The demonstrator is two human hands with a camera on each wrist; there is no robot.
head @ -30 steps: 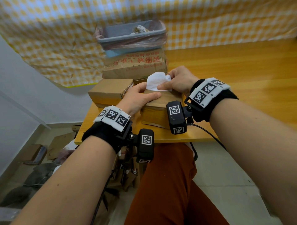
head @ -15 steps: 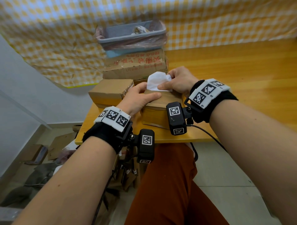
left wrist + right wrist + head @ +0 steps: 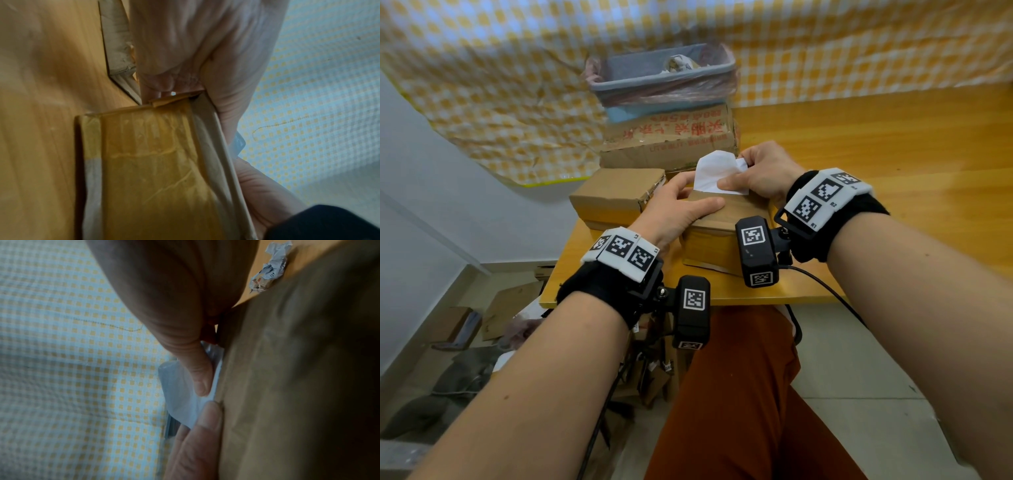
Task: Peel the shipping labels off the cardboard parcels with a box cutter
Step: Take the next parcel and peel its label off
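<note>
Label (image 3: 717, 173) half-peeled from front parcel (image 3: 726, 219).
The right hand (image 3: 765, 169) grip pinches the white label, part-lifted off the parcel top at the near edge of the table (image 3: 893, 154); the left hand (image 3: 678, 209) grip clamps the parcel. Risk: a steep or fast pull may tear the label; a slack left grip lets the parcel slide off.

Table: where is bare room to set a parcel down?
Free: the bare table right of the right hand, back to the checked cloth. Crowded: the left end, with the held parcel, a second parcel beside it, the printed carton and bin behind.
</note>
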